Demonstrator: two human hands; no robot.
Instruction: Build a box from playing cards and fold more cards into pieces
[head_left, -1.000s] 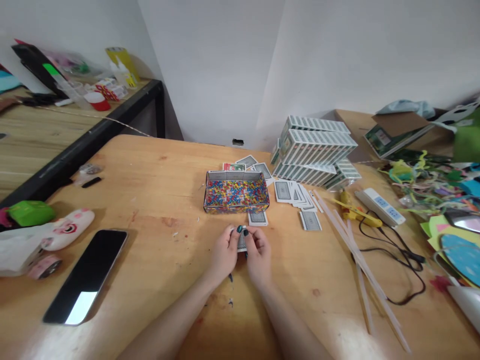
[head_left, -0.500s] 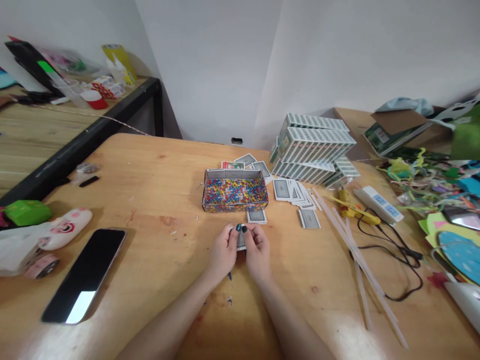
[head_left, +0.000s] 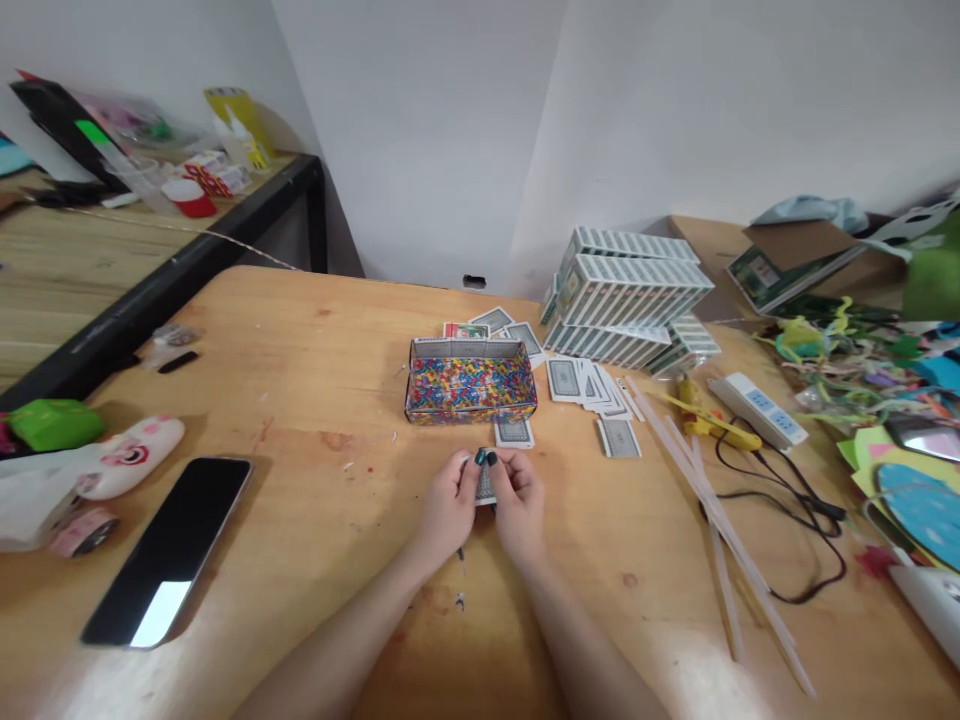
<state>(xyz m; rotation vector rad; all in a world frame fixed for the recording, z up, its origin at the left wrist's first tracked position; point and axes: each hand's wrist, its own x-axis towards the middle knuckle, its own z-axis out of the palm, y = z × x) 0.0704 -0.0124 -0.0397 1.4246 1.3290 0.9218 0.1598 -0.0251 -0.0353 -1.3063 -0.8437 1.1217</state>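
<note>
Both hands meet at the middle of the wooden table (head_left: 322, 330). My left hand (head_left: 448, 503) and my right hand (head_left: 517, 503) are closed together on a small playing card (head_left: 485, 485), thumbs pinched at its top edge. Just beyond them lies a single card (head_left: 514, 432) face down. Behind that stands a small open box (head_left: 471, 382) covered in multicoloured pattern. More loose cards (head_left: 589, 383) are fanned out to the right of the box.
Stacked card packs (head_left: 630, 300) stand at the back right. A yellow glue gun (head_left: 701, 415), glue sticks (head_left: 720, 520), a power strip (head_left: 757, 410) and black cable (head_left: 795, 520) lie right. A phone (head_left: 169, 550) lies left, by a pink toy (head_left: 135, 455).
The hands stay together on the card, with only slight finger shifts. The view has tilted a little.
</note>
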